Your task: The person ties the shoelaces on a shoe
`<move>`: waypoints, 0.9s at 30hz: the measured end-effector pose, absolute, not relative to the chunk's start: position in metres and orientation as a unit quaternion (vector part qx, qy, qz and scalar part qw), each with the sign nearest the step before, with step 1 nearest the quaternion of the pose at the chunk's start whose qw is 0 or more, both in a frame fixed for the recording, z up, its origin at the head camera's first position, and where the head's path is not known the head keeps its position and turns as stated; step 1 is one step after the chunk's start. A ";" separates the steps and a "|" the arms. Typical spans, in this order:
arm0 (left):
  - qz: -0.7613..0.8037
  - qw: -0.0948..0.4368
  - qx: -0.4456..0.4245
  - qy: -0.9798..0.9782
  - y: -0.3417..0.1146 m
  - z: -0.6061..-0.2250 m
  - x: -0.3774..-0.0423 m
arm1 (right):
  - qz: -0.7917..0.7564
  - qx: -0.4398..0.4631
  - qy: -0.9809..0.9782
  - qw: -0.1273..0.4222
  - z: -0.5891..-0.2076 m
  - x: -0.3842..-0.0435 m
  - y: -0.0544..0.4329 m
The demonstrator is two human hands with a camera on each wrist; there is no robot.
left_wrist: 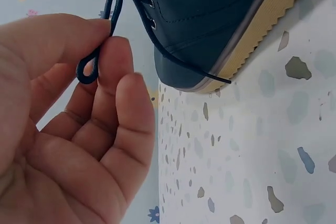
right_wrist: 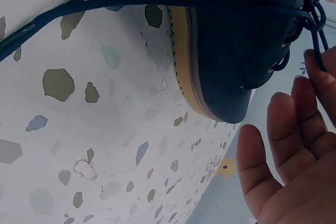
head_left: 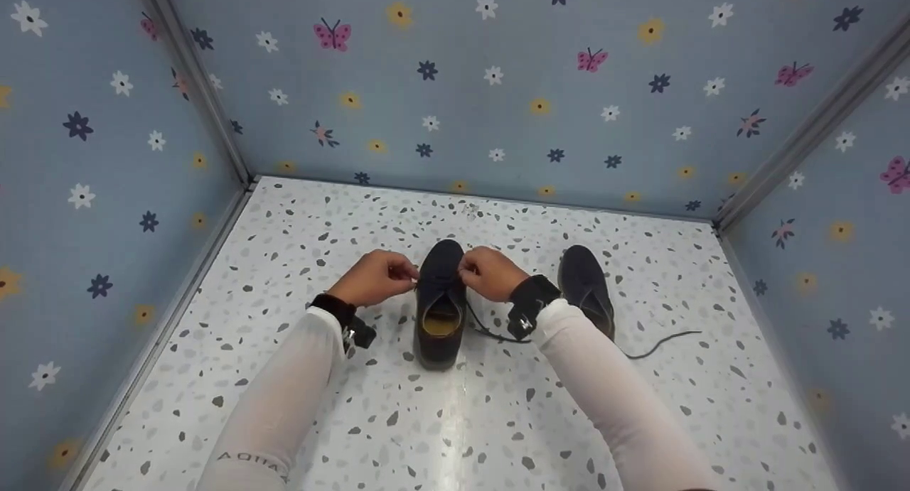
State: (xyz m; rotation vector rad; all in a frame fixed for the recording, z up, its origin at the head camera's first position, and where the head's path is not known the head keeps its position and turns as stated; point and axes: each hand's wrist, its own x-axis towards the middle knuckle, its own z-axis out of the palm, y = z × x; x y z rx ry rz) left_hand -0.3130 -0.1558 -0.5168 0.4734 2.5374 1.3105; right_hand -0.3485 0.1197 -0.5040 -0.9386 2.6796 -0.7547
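A dark blue lace-up shoe (head_left: 439,352) stands on the floor between the two hands, its toe toward the far wall. At its left side, my left hand (head_left: 375,278) pinches a doubled shoelace (left_wrist: 87,72) between thumb and index finger, with a small loop poking out below. My right hand (head_left: 494,273), on the shoe's other side, pinches lace strands (right_wrist: 317,43) at the edge of the right wrist view; the fingertips are partly cut off there. One lace end hangs across the shoe's side in the left wrist view.
To the right stands a second dark shoe (head_left: 584,278), partly behind the right wrist. A loose lace (head_left: 665,340) trails on the speckled floor (head_left: 398,420). Blue flowered panels (head_left: 462,93) enclose the floor at the back, left and right.
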 end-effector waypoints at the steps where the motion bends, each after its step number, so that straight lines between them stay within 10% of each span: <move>1: 0.452 0.123 0.161 0.869 -0.156 -0.517 -0.314 | -0.250 -0.317 0.909 0.104 -0.504 -0.349 0.120; 27: 0.368 0.155 0.174 0.900 -0.159 -0.516 -0.316 | -0.270 -0.320 0.907 0.046 -0.499 -0.348 0.126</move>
